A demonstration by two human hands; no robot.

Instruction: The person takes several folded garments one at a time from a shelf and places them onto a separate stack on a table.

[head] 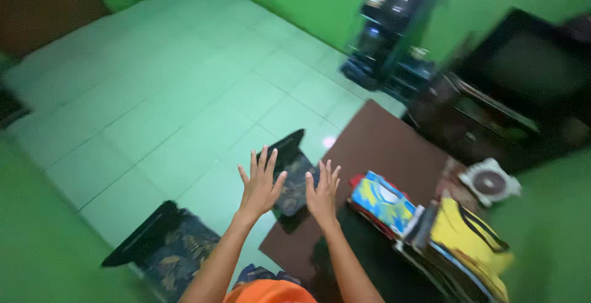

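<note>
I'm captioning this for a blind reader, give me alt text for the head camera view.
Two bare hands, left hand and right hand, are raised open with fingers spread, holding nothing, above a dark brown table. A colourful tissue box and a yellow bag lie on it, with patterned cushions on the pale tiled floor.

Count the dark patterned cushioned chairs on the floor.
2. One chair sits at lower left, beside the left forearm. The other chair is at the brown table's near edge, partly hidden behind both raised hands. More may lie outside the frame.
</note>
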